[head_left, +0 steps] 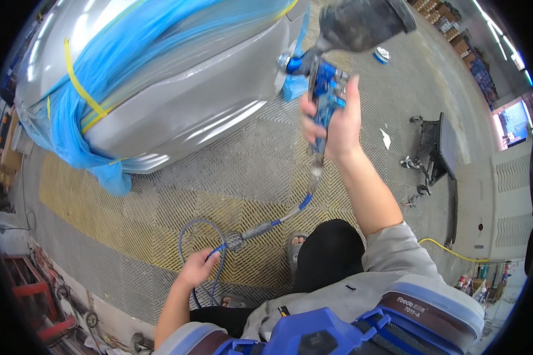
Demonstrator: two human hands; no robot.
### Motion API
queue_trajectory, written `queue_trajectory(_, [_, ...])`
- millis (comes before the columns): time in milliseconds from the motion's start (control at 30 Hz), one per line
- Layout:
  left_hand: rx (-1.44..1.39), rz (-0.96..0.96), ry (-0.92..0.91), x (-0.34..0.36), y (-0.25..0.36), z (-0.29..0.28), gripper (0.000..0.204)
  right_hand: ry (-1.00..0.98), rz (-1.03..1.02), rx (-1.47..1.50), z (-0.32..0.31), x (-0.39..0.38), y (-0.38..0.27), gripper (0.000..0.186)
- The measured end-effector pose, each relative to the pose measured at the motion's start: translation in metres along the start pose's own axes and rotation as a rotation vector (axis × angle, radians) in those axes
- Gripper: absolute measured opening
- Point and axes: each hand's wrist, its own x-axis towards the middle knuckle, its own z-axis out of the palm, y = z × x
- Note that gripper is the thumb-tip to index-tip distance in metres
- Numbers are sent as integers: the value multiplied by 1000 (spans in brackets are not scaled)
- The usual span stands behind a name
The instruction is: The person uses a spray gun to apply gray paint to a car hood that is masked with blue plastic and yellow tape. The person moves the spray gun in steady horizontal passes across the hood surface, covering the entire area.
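Gun (326,89) is sitting at upper centre, your right hand (342,127) wrapping snugly around its handle; your left hand (198,268), lower left of centre, is gripping the hose (201,221). You are likely working best by holding the gun square to the bumper (213,112), upper left, and guiding the looped hose clear of it.

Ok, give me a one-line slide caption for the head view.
Right hand holds a blue spray gun near a silver bumper; left hand holds the hose.
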Motion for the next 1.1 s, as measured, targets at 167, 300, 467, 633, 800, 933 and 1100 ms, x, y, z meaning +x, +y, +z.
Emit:
queue_trajectory(167, [196,-58,8,-22,34,-7,39,-152,51,35,10,-31,-19,96])
queue_trajectory(300, [115,-264,-114,-83,93,-6,42,15,158,0,20,-67,-72,98])
queue_trajectory(467, [91,-373,-161,-153,163,11,43,167,295,-4,19,-98,-142,91])
queue_trajectory(633, [-66,-424,18,-169,233,59,35,58,332,21,-45,-78,-186,93])
queue_trajectory(800, [65,-578,425,-111,355,140,28,-36,363,46,-134,-18,-199,93])
queue_trajectory(933, [348,-543,508,-35,414,167,25,-105,410,1,-199,29,-206,87])
queue_trajectory(1100, [345,-397,689,51,409,189,26,-144,349,-76,-260,76,-163,83])
